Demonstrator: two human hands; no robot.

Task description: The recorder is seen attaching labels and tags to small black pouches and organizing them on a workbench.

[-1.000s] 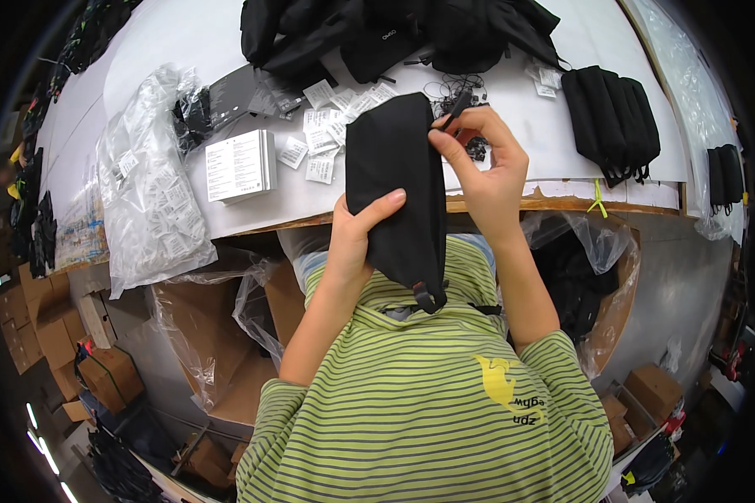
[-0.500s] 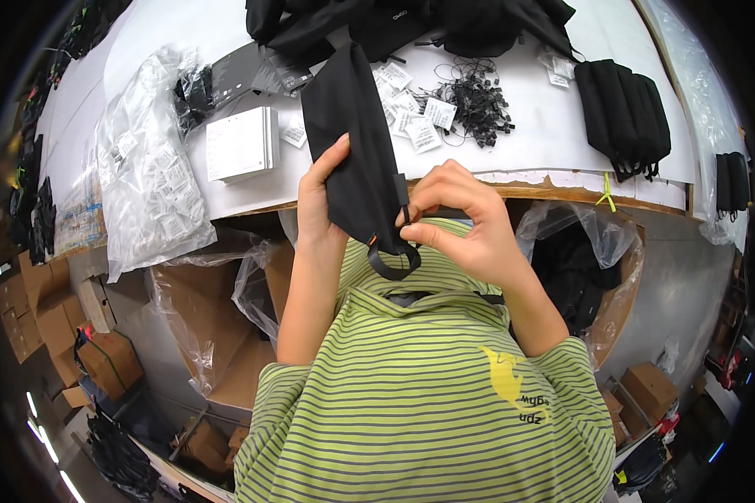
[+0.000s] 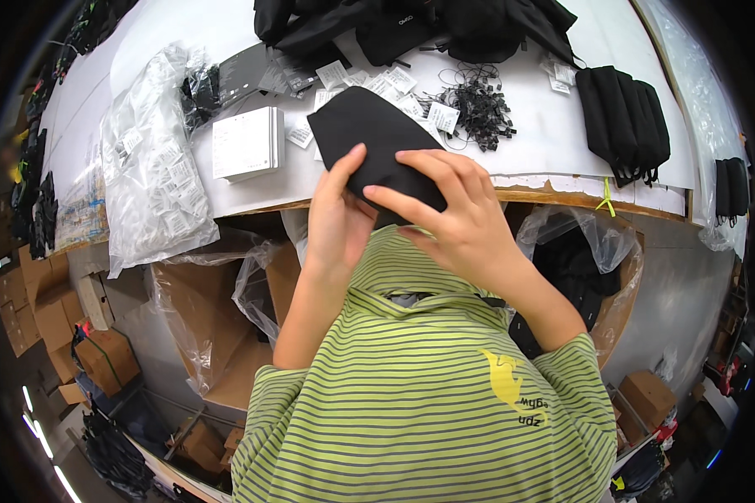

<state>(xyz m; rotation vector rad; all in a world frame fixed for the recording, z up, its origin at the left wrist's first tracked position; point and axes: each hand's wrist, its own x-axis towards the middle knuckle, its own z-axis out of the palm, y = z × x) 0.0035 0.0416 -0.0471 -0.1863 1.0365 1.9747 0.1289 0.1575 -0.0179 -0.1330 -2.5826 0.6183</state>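
Note:
Over the table's front edge, a black fabric pouch (image 3: 365, 126) is held with a broad, flat face turned up. Its near-left side is gripped by my left hand (image 3: 340, 218), thumb resting on the cloth. From the right, my right hand (image 3: 457, 201) is closed on it too, with the fingers bent over the upper face and the thumb lower down, partly under it. The pouch's near end, where a loop showed earlier, is hidden behind my hands. Just beyond it lie loose white printed tags (image 3: 394, 82) and a heap of black cords with small clips (image 3: 478, 113).
A stack of white cards (image 3: 247, 144) and a clear plastic bag of tags (image 3: 159, 168) lie to the left. Several black pouches (image 3: 622, 121) sit at the right; more black fabric pieces (image 3: 411, 29) lie at the back. Plastic-lined cardboard boxes (image 3: 205, 318) stand below the table edge.
The pouch has turned from a narrow side view to its broad face and come lower. My right hand has moved from pinching near its loop end onto its face; the left hand keeps hold.

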